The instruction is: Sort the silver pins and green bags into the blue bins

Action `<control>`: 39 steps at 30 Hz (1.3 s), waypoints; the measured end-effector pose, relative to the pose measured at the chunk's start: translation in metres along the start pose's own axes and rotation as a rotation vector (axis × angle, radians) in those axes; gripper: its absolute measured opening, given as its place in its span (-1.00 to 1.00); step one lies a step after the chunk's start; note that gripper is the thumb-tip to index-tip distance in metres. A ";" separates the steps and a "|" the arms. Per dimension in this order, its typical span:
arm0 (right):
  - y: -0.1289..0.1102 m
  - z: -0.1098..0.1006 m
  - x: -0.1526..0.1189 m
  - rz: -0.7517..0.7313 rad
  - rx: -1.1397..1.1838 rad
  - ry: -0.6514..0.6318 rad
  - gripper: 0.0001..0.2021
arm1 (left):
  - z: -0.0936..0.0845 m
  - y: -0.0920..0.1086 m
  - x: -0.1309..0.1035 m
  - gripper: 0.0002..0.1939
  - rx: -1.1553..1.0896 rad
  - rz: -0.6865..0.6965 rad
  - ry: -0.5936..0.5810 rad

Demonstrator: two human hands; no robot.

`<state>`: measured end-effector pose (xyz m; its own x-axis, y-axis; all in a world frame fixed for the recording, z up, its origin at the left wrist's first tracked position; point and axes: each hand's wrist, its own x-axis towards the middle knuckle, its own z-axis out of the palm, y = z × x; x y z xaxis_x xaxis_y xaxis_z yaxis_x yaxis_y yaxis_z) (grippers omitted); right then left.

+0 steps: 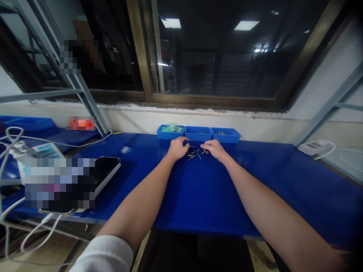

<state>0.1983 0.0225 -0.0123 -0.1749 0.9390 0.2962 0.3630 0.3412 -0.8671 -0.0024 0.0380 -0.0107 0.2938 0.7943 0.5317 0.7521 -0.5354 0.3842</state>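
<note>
Seemingly partway: slim silvery metal pieces (194, 155) are lying loose on the glossy blue tabletop (198, 196), others sitting in far blue plastic bins (226, 138). Right hand (215, 149) is pinching one; left hand (178, 148) is curling, grip unclear.

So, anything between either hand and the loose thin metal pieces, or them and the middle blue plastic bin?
Nothing visible between left hand or right hand and metal pieces; toward the bin, just one stray piece.
</note>
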 end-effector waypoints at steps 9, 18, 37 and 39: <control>0.002 -0.003 0.012 -0.076 0.151 0.202 -0.39 | 0.003 -0.006 0.003 -0.71 0.059 -0.104 0.024; 0.010 -0.003 0.003 -0.085 -0.367 0.201 -0.78 | -0.004 -0.005 0.004 -0.70 0.191 -0.156 -0.058; -0.003 0.004 -0.004 -0.304 -0.600 -0.001 -0.87 | -0.020 0.012 0.002 -0.77 0.195 -0.188 -0.301; -0.007 0.005 -0.006 -0.320 -0.584 -0.016 -0.89 | -0.021 0.015 0.002 -0.78 0.201 -0.184 -0.319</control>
<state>0.1918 0.0142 -0.0101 -0.3680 0.7883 0.4931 0.7266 0.5747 -0.3765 -0.0029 0.0250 0.0122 0.2880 0.9374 0.1956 0.8999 -0.3348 0.2794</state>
